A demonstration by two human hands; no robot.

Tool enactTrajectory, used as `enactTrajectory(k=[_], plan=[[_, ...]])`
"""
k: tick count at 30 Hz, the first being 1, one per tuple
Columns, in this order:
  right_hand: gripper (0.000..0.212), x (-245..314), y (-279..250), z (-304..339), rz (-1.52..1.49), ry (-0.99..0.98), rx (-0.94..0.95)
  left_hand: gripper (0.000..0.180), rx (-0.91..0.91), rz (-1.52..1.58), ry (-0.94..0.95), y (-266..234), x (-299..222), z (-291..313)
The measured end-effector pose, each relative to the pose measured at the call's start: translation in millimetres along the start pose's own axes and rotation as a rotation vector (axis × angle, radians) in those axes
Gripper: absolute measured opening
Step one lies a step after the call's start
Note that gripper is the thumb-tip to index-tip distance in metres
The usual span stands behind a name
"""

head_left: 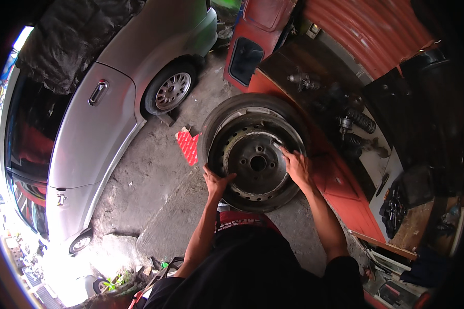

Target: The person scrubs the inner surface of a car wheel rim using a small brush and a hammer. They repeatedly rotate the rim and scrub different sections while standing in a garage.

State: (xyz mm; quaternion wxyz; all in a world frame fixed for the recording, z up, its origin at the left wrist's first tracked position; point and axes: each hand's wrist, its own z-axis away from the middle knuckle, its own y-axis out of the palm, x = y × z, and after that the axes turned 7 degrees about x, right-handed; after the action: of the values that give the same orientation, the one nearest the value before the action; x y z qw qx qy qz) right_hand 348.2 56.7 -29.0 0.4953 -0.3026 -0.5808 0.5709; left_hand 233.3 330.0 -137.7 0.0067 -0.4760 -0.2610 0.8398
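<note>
The steel wheel (248, 150) lies in front of me at the centre of the frame, with a tyre (206, 138) showing around its upper and left edge; whether that tyre is mounted on it or lies beneath it, I cannot tell. My left hand (216, 182) is spread at the wheel's lower left, fingers and thumb apart, resting rather than clamped. My right hand (296, 166) has its fingers reaching inward over the right side, near a small pale piece (277, 141); whether I pinch it or only touch it, I cannot tell. If the wheel is loose, a hard push on one side could tilt it, since my left hand does not wrap around it. My fingertips could slip on the grimy metal and scrape along the rim edge, or the small piece could drop into the wheel. I count one steel wheel, one central hole and four bolt holes around it, two hands, one silver car (95, 136) at left with two wheels visible, one red patterned card (187, 146) beside the tyre, and, at right, two coil springs (362, 120) I can make out.
</note>
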Motion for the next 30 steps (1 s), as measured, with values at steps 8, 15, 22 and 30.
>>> enactTrajectory(k=[8, 15, 22, 30], plan=[[0.033, 14.5, -8.1, -12.8, -0.005, -0.022, -0.021, 0.129, 0.044, 0.050, -0.017, -6.6, -16.4, -3.0], [0.032, 15.1, 3.4, -16.2, 0.021, -0.049, -0.028, 0.130, 0.001, -0.030, 0.053, 4.1, -0.6, -4.4], [0.035, -2.2, 2.9, -0.1, -0.018, -0.038, -0.022, 0.132, 0.053, 0.007, -0.016, -3.6, -7.7, -4.9], [0.032, 38.5, 15.6, -31.6, -0.031, -0.114, -0.004, 0.131, 0.012, -0.034, 0.029, 6.6, -7.4, -8.7]])
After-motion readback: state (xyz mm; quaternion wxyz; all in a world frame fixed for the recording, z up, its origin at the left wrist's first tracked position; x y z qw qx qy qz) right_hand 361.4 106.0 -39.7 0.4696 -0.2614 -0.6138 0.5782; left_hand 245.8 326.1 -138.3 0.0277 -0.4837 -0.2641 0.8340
